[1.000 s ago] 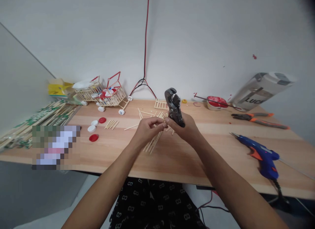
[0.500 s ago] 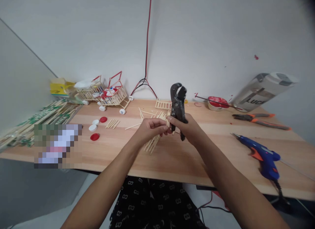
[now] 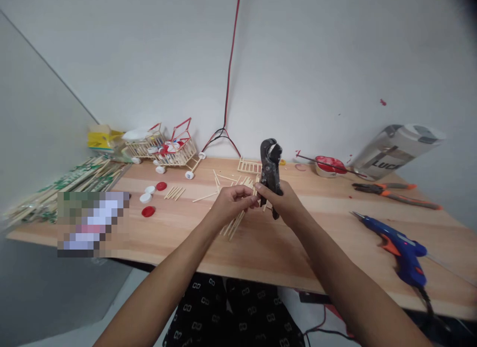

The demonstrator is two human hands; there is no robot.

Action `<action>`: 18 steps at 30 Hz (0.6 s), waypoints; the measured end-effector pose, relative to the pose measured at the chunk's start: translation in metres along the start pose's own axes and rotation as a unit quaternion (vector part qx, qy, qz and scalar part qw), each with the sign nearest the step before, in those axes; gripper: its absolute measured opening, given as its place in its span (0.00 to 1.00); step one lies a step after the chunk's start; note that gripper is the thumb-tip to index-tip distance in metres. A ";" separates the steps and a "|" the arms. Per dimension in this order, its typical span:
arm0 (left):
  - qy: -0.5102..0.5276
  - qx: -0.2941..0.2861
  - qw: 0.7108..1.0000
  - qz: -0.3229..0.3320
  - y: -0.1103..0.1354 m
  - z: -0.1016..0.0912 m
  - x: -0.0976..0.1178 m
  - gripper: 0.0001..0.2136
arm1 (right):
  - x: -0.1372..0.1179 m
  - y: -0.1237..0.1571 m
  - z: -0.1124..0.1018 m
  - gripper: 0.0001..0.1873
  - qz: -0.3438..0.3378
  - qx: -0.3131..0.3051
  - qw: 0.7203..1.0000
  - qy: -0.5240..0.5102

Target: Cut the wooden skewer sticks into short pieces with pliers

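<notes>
In the middle of the view, my right hand point(image 3: 282, 197) is wrapped around a black cutter point(image 3: 270, 170) with a curved jaw, held upright. My left hand point(image 3: 235, 202) is closed beside it, fingertips pinching short wooden sticks point(image 3: 257, 184) close to the cutter's handles. The thumb of the right hand reaches toward the same sticks. Below both hands lies a loose pile of wooden sticks point(image 3: 234, 226), partly hidden by the left hand. A small ladder-like stick frame point(image 3: 250, 165) rests behind them against the wall.
Small stick carts point(image 3: 179, 153) stand at the back left. Red and white bottle caps point(image 3: 148, 211) and a row of cut sticks point(image 3: 175, 193) lie left of my hands. To the right are a blue glue gun point(image 3: 397, 242), orange-handled pliers point(image 3: 395, 189) and a red-stained tub point(image 3: 330, 166).
The camera view has shifted slightly, so the scene sits a little lower. Both hands keep nearly the same pose with the cutter and sticks.
</notes>
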State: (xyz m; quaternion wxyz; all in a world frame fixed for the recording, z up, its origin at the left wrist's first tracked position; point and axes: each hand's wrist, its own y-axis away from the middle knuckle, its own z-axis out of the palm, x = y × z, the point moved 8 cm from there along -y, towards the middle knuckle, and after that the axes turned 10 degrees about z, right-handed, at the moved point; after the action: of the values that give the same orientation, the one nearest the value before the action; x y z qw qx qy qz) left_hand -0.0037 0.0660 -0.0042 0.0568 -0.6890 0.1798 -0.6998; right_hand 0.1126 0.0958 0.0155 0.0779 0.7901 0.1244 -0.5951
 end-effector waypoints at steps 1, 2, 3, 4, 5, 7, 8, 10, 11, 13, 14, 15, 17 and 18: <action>0.008 0.002 1.000 0.000 0.000 -0.001 -0.001 0.12 | 0.000 0.000 -0.001 0.18 -0.008 0.009 1.000 0.013; 0.014 0.006 1.000 0.002 -0.001 -0.002 -0.002 0.13 | 0.001 -0.001 -0.001 0.18 -0.015 0.017 0.999 0.027; 0.016 0.014 1.000 0.006 -0.001 -0.004 -0.003 0.13 | 0.002 -0.002 -0.001 0.18 -0.021 0.024 0.999 0.041; 0.018 0.025 0.999 0.009 -0.001 -0.007 -0.004 0.13 | 0.003 -0.002 -0.001 0.17 -0.028 0.031 0.997 0.058; 0.022 0.037 0.999 0.012 -0.001 -0.009 -0.006 0.14 | 0.002 -0.002 0.000 0.17 -0.039 0.039 0.996 0.076; 0.041 0.049 0.998 0.010 -0.001 -0.011 -0.010 0.15 | 0.001 -0.002 0.002 0.15 -0.062 0.051 0.991 0.111; 0.054 0.052 0.997 0.009 -0.001 -0.010 -0.012 0.15 | 0.000 -0.001 0.003 0.14 -0.074 0.055 0.988 0.124; 0.078 0.058 0.995 0.014 -0.001 -0.006 -0.013 0.17 | -0.002 0.001 0.006 0.13 -0.094 0.060 0.984 0.136; 0.083 0.062 0.994 0.019 -0.001 -0.005 -0.012 0.17 | -0.004 0.002 0.008 0.13 -0.100 0.061 0.984 0.137; 0.071 0.067 0.995 0.026 0.000 -0.004 -0.009 0.17 | -0.005 0.004 0.009 0.12 -0.107 0.064 0.984 0.130; 0.052 0.068 0.996 0.026 0.002 -0.006 -0.006 0.17 | -0.005 0.004 0.008 0.13 -0.107 0.064 0.984 0.123; 0.023 0.072 0.997 0.023 0.004 -0.011 -0.004 0.16 | -0.006 0.004 0.007 0.13 -0.106 0.067 0.985 0.115; -0.068 0.092 0.993 0.006 0.012 -0.034 0.003 0.14 | -0.005 0.002 0.003 0.15 -0.096 0.079 0.987 0.096; -0.128 0.113 0.985 -0.007 0.017 -0.052 0.008 0.12 | -0.003 0.001 -0.001 0.16 -0.085 0.091 0.989 0.086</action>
State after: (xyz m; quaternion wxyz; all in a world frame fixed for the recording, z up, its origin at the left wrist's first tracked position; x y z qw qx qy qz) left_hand -0.0586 0.0564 -0.0021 0.1522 -0.7633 0.0859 -0.6220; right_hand 0.1132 0.0946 0.0189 -0.0556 0.8289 0.1425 -0.5380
